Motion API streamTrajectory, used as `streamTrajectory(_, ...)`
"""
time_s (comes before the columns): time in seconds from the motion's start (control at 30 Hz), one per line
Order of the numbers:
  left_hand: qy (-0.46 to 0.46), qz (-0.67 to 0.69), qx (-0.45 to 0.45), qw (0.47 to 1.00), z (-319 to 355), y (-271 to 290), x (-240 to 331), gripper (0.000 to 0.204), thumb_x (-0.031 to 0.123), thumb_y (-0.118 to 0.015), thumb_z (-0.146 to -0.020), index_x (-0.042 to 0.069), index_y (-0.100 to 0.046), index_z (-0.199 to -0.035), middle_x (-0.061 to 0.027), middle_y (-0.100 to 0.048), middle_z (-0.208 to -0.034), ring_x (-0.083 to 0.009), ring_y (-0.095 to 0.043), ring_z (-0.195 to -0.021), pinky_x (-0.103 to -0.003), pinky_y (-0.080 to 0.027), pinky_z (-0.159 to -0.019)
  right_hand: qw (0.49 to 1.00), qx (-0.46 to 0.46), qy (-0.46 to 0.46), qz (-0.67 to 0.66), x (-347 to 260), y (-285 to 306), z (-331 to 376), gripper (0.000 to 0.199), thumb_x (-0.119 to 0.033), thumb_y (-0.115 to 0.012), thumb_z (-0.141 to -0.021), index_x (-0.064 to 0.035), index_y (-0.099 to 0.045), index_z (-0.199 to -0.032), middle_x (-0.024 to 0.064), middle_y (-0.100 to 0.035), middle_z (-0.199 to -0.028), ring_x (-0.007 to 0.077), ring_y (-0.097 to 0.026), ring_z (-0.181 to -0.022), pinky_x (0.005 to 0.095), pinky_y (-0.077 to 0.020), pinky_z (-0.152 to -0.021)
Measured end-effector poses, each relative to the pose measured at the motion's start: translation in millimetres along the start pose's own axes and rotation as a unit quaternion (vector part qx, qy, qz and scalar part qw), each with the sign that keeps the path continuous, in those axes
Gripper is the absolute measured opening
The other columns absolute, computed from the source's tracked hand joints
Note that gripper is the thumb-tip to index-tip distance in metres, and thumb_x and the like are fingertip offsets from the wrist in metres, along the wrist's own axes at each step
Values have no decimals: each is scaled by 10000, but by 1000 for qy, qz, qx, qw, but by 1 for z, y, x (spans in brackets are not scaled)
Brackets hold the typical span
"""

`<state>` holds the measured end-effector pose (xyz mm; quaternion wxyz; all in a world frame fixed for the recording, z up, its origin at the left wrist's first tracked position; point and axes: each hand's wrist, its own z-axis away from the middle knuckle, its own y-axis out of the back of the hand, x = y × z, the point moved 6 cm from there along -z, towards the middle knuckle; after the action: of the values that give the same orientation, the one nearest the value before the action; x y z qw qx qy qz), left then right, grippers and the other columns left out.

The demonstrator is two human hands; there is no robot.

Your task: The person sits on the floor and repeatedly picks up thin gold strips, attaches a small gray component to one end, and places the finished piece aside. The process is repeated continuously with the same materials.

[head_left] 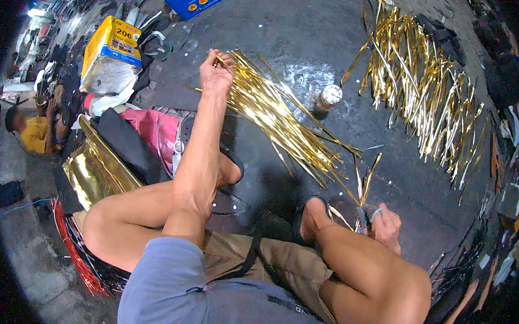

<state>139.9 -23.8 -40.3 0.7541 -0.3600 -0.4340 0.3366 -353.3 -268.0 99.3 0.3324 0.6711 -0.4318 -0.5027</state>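
Knees bent and crossed fill the lower view, the person sitting on the dark floor (313, 41). Beside the right knee, the right hand (385, 224) is closed around a few gold foil strips (365, 188) that rise from its grip. Farther out, the left hand (215, 71) is raised, fingers pinched on the end of 1 gold strip at the top of a fanned bundle of gold strips (279, 122) lying on the floor. Just right of that bundle stands a small jar (327, 99). Beyond it, a second spread of gold strips (422, 88) lies well apart. Folded gold foil sheet (91, 174) rests by the left knee.
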Motion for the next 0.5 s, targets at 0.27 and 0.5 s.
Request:
streamTrajectory(0.27, -16, 75, -77, 994, 13, -23, 11, 244, 225, -551, -1019, 38, -537, -862, -49, -479, -758, -166, -448, -681, -297, -410, -604, 996, 19, 45, 79, -19, -1, -12, 161, -61, -701, -717, 43, -602, -790, 162, -520, -729, 262, -541, -502, 377, -401, -423)
streamTrajectory(0.5, -23, -56, -80, 995, -7, -23, 5, 143, 177, -631, -943, 79, -552, -876, -44, -517, -765, -200, -506, -731, -343, -434, -665, 999, 31, -21, 38, 4, -30, 27, 243, -184, -738, -726, -26, -669, -897, 176, -624, -808, 274, -621, -578, 375, -489, -468)
